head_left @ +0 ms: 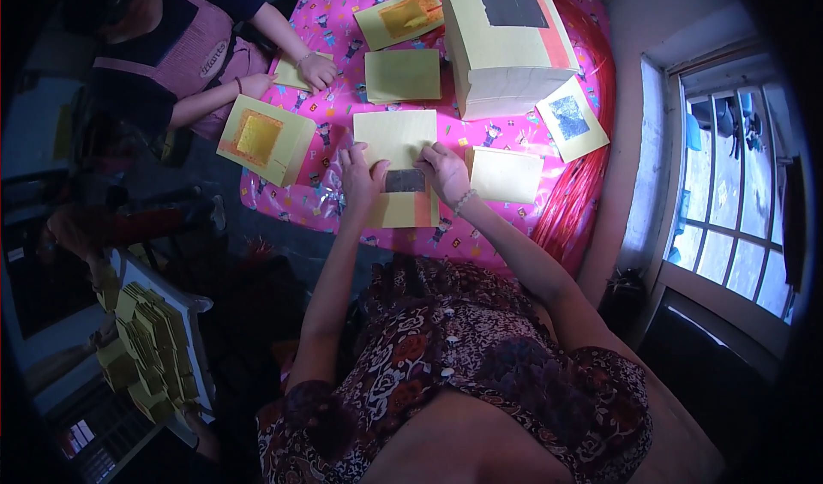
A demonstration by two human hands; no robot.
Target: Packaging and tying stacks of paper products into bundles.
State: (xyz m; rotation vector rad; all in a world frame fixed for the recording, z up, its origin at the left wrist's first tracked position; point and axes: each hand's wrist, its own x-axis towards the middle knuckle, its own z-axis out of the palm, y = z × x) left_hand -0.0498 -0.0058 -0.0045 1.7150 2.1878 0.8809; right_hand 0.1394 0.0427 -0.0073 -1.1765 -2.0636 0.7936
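Between my two hands is a sheet of yellow joss paper [395, 133], near the front edge of the pink table. Its upper part is plain; below it show a dark silvery patch and a reddish band, and I cannot tell whether this is one folded sheet or two overlapping. My left hand [363, 175] pinches the paper's left edge, thumb on top. At the right edge my right hand [446, 174] has its fingers closed on the paper. A plain folded yellow paper [506, 175] lies just right of my right hand.
A tall stack of yellow paper [510, 64] stands at the back right. Shiny red strands [576, 197] run down the right edge of the pink tablecloth [330, 132]. Across the left corner, a co-worker's hands [315, 71] rest on another paper. Piled yellow papers [159, 347] lie at lower left.
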